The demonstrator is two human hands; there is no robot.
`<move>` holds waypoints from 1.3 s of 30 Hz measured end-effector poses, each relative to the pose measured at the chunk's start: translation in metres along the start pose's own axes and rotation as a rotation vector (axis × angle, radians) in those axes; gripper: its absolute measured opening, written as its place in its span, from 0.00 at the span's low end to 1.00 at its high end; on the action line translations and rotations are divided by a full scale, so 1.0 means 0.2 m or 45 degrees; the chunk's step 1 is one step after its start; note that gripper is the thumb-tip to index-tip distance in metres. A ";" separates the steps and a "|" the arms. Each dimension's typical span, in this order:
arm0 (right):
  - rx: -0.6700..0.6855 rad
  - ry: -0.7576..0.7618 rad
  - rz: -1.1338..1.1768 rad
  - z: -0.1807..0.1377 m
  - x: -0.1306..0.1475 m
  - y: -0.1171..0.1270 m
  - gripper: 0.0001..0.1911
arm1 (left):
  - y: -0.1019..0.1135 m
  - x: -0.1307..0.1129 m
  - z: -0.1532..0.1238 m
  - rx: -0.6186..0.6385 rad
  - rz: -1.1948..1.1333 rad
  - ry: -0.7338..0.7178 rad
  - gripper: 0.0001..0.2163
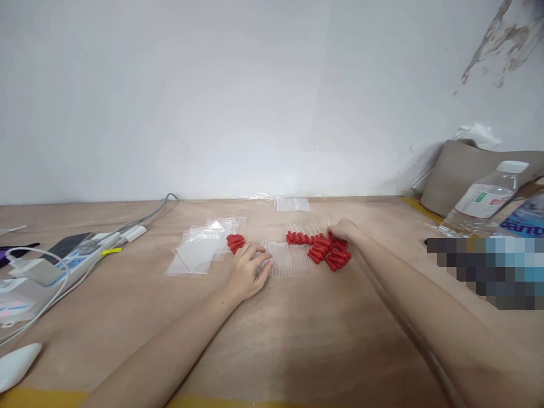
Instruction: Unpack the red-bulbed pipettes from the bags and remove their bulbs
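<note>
A row of thin clear tubes (289, 259) lies side by side on the table in front of me. My left hand (250, 273) rests at the row's left end, fingers bent and slightly apart, touching the nearest tubes. Just beyond it sits a small bunch of red rubber bulbs (235, 242). On the right is a larger heap of red bulbs (335, 258), joined by a line of red-bulbed droppers (298, 237) whose clear stems point toward the wall. My right hand (343, 229) is closed at the far side of that heap, pinching a red-bulbed dropper; its fingertips are partly hidden.
Clear zip bags (193, 252) lie fanned out on the left, and one more bag (293, 204) lies by the wall. A power strip (76, 263) with cables and a white mouse (19, 365) occupy the left side. A plastic bottle (482, 199) stands tilted-looking at right.
</note>
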State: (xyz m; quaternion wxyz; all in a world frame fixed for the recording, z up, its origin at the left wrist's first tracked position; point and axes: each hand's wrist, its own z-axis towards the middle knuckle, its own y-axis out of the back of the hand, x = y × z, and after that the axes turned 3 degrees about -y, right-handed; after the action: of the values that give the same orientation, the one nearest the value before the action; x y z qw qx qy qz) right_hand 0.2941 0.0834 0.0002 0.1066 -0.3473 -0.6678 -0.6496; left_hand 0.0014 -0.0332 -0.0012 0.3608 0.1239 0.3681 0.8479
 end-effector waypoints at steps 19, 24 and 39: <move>-0.516 1.457 0.030 -0.81 0.04 -0.25 0.08 | 0.02 -0.05 0.00 -0.153 0.170 -0.312 0.10; -0.490 1.527 0.021 -0.79 0.04 -0.28 0.08 | -0.01 -0.08 0.01 -0.074 0.169 -0.439 0.04; -0.862 1.658 -0.284 -0.79 0.00 -0.24 0.04 | 0.00 -0.09 0.00 0.094 0.114 -0.389 0.09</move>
State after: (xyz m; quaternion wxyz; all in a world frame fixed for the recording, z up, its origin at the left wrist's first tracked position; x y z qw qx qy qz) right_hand 0.2166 -0.0610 -0.0164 0.3016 0.1643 -0.2641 -0.9013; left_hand 0.0144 -0.0467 -0.0011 0.3695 0.2809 0.3340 0.8204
